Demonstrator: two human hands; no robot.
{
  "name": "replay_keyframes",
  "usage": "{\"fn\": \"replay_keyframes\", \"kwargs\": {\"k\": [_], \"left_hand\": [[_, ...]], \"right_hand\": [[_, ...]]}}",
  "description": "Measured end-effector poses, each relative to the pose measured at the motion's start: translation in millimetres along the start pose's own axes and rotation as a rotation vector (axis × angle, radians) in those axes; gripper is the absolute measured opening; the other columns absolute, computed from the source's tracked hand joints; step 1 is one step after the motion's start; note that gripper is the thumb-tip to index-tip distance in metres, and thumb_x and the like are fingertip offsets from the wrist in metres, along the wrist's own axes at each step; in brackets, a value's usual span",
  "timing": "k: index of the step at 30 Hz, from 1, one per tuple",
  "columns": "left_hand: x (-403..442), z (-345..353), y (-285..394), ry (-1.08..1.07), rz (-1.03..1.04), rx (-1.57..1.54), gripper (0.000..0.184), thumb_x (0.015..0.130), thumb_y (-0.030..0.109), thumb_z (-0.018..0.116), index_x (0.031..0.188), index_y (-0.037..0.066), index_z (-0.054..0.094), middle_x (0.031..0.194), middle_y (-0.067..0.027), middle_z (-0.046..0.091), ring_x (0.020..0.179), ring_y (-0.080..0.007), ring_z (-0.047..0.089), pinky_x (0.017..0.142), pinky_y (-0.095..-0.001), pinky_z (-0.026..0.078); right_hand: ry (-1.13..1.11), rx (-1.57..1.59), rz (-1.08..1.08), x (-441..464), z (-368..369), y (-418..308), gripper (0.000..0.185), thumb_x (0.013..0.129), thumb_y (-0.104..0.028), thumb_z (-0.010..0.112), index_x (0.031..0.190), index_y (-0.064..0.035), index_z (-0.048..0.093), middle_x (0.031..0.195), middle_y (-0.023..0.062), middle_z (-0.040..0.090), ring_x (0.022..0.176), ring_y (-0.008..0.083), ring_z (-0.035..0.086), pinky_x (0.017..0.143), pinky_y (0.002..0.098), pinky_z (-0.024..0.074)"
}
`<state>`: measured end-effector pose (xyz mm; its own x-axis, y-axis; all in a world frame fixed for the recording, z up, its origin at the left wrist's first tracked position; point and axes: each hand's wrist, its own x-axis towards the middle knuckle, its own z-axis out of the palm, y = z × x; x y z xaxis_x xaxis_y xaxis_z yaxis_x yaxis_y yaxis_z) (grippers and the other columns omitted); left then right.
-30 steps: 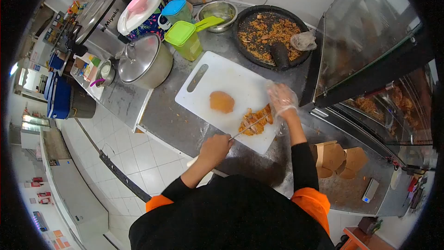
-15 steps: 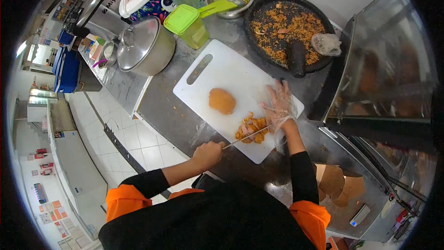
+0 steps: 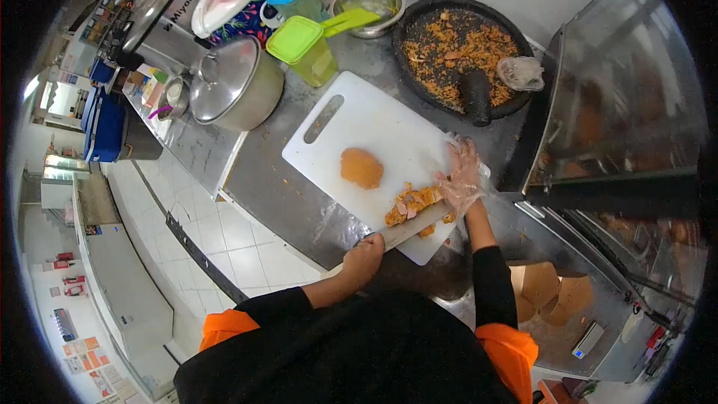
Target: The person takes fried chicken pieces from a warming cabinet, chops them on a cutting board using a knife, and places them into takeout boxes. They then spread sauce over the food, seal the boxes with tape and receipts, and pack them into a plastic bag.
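Note:
My left hand (image 3: 363, 260) is closed around the handle of a knife. The broad knife blade (image 3: 413, 227) lies tilted over the near part of a white cutting board (image 3: 389, 112), along the near side of chopped, crumb-coated fried chicken (image 3: 413, 202). Inside a loose clear plastic glove, my right hand (image 3: 462, 172) has its fingers stretched out at the board's right end. Its thumb side is against the chicken's right end. A smooth, rounded orange-brown piece of food (image 3: 362, 168) sits left of the chicken. One small chicken bit (image 3: 427, 231) lies on the blade's near side.
A black stone mortar (image 3: 400, 67) with orange crumbs and a pestle (image 3: 476, 97) stands behind the board. At the back left are a lidded pot (image 3: 258, 93), a green-lidded container (image 3: 314, 63) and a steel bowl (image 3: 396, 19). A glass-fronted case (image 3: 613, 97) and cardboard boxes (image 3: 540, 284) are at right.
My left hand and the knife have moved right and slightly down, and the blade's flat side now shows. My right hand has shifted a little right. The chicken pieces have been rearranged.

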<state>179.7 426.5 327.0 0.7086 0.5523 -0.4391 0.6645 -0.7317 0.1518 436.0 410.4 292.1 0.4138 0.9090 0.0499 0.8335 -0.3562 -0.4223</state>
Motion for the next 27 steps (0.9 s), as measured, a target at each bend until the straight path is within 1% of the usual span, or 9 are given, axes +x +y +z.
{"fn": "replay_keyframes", "kwargs": {"k": [2, 4, 6, 10, 12, 16, 20, 23, 27], "left_hand": [[-3, -1, -5, 0.155, 0.046, 0.009, 0.009, 0.075, 0.008, 0.042, 0.079, -0.001, 0.042, 0.058, -0.0141, 0.054, 0.055, -0.0268, 0.059, 0.046, -0.0363, 0.048], [6, -15, -10, 0.013, -0.012, -0.129, 0.015, 0.076, 0.013, 0.045, 0.081, 0.000, 0.047, 0.065, -0.0169, 0.057, 0.063, -0.0295, 0.059, 0.054, -0.0403, 0.048], [28, -21, -35, -0.058, 0.110, -0.222, 0.018, 0.076, 0.016, 0.046, 0.082, 0.000, 0.050, 0.068, -0.0180, 0.057, 0.067, -0.0309, 0.058, 0.058, -0.0420, 0.046], [38, -42, -41, -0.262, 0.138, -0.381, 0.027, 0.076, 0.022, 0.048, 0.079, -0.003, 0.056, 0.066, -0.0225, 0.056, 0.067, -0.0339, 0.058, 0.062, -0.0426, 0.044], [41, -43, -38, -0.380, 0.048, -0.449, 0.029, 0.075, 0.023, 0.048, 0.078, -0.005, 0.056, 0.064, -0.0231, 0.056, 0.066, -0.0351, 0.057, 0.063, -0.0428, 0.044], [43, -30, -39, -0.208, 0.139, -0.399, 0.034, 0.074, 0.024, 0.050, 0.075, -0.009, 0.054, 0.062, -0.0234, 0.056, 0.055, -0.0336, 0.057, 0.057, -0.0405, 0.045], [42, -9, -51, -0.021, 0.240, -0.353, 0.033, 0.073, 0.024, 0.051, 0.078, -0.009, 0.053, 0.058, -0.0225, 0.055, 0.047, -0.0322, 0.055, 0.050, -0.0390, 0.044], [24, -29, -53, -0.260, 0.129, -0.495, 0.031, 0.075, 0.025, 0.051, 0.076, -0.006, 0.053, 0.053, -0.0199, 0.052, 0.043, -0.0295, 0.053, 0.047, -0.0383, 0.042], [27, -30, -68, -0.365, 0.192, -0.558, 0.029, 0.078, 0.023, 0.049, 0.068, -0.004, 0.050, 0.048, -0.0148, 0.050, 0.037, -0.0229, 0.050, 0.041, -0.0348, 0.040]], "right_hand": [[0.008, -0.010, 0.000, 5, 6, 3, 0.065, 0.072, -0.043, 0.051, 0.122, -0.0065, 0.031, 0.127, 0.0196, 0.026, 0.120, 0.0374, 0.017, 0.098, 0.0459, 0.0149], [0.028, -0.026, 0.006, 5, 0, 1, 0.063, 0.074, -0.046, 0.048, 0.122, -0.0073, 0.032, 0.125, 0.0212, 0.029, 0.119, 0.0376, 0.019, 0.098, 0.0457, 0.0155], [0.235, 0.529, -0.033, -7, -8, -7, 0.068, 0.071, -0.050, 0.050, 0.122, -0.0086, 0.033, 0.123, 0.0217, 0.031, 0.119, 0.0371, 0.019, 0.098, 0.0444, 0.0165], [0.571, 0.389, 0.053, -63, -14, -49, 0.077, 0.064, -0.054, 0.056, 0.122, -0.0098, 0.033, 0.124, 0.0219, 0.029, 0.119, 0.0362, 0.019, 0.097, 0.0456, 0.0177], [0.294, 0.282, 0.177, -87, -11, -65, 0.083, 0.057, -0.052, 0.064, 0.122, -0.0105, 0.033, 0.126, 0.0215, 0.025, 0.118, 0.0361, 0.021, 0.096, 0.0472, 0.0203], [0.282, 0.101, 0.134, -102, 15, -109, 0.084, 0.054, -0.047, 0.068, 0.124, -0.0157, 0.032, 0.125, 0.0217, 0.023, 0.116, 0.0388, 0.023, 0.094, 0.0483, 0.0227], [0.314, 0.011, 0.197, -102, 51, -108, 0.070, 0.055, -0.038, 0.067, 0.118, -0.0250, 0.039, 0.118, 0.0198, 0.033, 0.110, 0.0392, 0.029, 0.090, 0.0495, 0.0262], [0.475, -0.087, 0.091, -92, 66, -104, 0.046, 0.059, -0.020, 0.062, 0.103, -0.0251, 0.051, 0.088, 0.0090, 0.050, 0.090, 0.0301, 0.046, 0.076, 0.0435, 0.0394], [0.390, 0.014, 0.177, -81, 57, -91, 0.035, 0.063, -0.016, 0.060, 0.097, -0.0228, 0.054, 0.081, 0.0076, 0.051, 0.079, 0.0255, 0.051, 0.068, 0.0366, 0.0438]]}}
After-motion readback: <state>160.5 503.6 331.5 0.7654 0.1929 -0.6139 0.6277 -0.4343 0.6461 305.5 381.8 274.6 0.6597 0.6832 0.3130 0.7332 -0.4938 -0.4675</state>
